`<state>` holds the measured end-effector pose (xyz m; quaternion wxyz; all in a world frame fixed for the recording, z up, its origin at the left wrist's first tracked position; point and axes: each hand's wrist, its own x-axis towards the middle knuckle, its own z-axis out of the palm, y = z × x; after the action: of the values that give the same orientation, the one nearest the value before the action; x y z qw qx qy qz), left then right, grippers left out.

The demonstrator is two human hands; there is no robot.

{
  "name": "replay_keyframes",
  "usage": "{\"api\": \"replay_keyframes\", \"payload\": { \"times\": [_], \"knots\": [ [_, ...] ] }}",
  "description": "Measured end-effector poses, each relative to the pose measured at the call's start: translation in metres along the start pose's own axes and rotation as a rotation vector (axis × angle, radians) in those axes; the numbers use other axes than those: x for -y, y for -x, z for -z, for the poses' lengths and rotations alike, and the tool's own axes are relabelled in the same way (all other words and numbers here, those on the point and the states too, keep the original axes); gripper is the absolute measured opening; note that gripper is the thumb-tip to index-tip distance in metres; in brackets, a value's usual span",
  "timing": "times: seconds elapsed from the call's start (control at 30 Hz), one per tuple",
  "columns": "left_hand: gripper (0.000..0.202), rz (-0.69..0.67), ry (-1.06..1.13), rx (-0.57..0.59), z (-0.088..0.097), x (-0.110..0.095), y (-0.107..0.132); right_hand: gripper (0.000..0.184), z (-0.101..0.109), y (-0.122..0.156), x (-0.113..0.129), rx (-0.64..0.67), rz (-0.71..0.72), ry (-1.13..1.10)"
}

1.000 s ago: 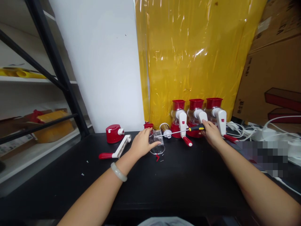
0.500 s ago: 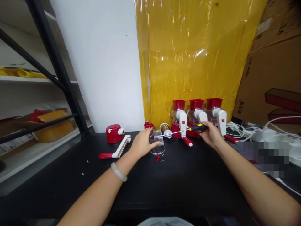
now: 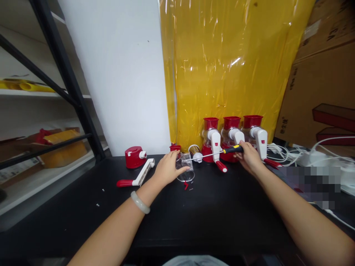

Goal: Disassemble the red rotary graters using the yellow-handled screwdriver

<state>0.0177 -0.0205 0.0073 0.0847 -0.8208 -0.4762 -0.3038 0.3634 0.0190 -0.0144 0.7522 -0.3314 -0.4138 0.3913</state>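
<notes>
My left hand (image 3: 169,168) grips a clear plastic grater housing (image 3: 186,174) that rests on the black table. My right hand (image 3: 249,158) holds a screwdriver (image 3: 233,149) by its black and yellow handle. Its long shaft points left, and the tip meets the clear housing. A small red piece (image 3: 186,185) and tiny metal bits lie just in front of the housing. Behind it stand a red part (image 3: 175,147) and a drum grater blade (image 3: 195,153) with a white end. To the left are a red base (image 3: 135,157) and a white crank with a red grip (image 3: 142,175).
Three assembled red and white rotary graters (image 3: 212,138) stand in a row at the back right. White cables (image 3: 280,155) and cardboard boxes (image 3: 318,88) are farther right. A black-framed shelf (image 3: 62,66) rises on the left. Small white bits lie on the table (image 3: 83,221).
The fingers of my right hand have shifted slightly around the screwdriver handle. My left hand and the clear housing stay in place.
</notes>
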Motion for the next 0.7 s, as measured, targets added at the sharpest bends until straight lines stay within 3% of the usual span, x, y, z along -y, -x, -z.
{"api": "replay_keyframes", "payload": {
  "times": [0.37,0.53,0.7],
  "knots": [
    [0.077,0.002,0.007,0.008,-0.001,0.0,0.0,0.024,-0.009,0.006,0.013,-0.06,-0.142,-0.245],
    [0.076,0.001,0.018,0.0,0.0,0.0,0.0,0.027,-0.008,0.005,0.011,-0.021,-0.106,-0.232],
    [0.076,0.004,0.01,-0.004,0.0,0.0,0.0,0.04,-0.007,0.0,0.006,-0.054,-0.049,-0.155]
  ]
}}
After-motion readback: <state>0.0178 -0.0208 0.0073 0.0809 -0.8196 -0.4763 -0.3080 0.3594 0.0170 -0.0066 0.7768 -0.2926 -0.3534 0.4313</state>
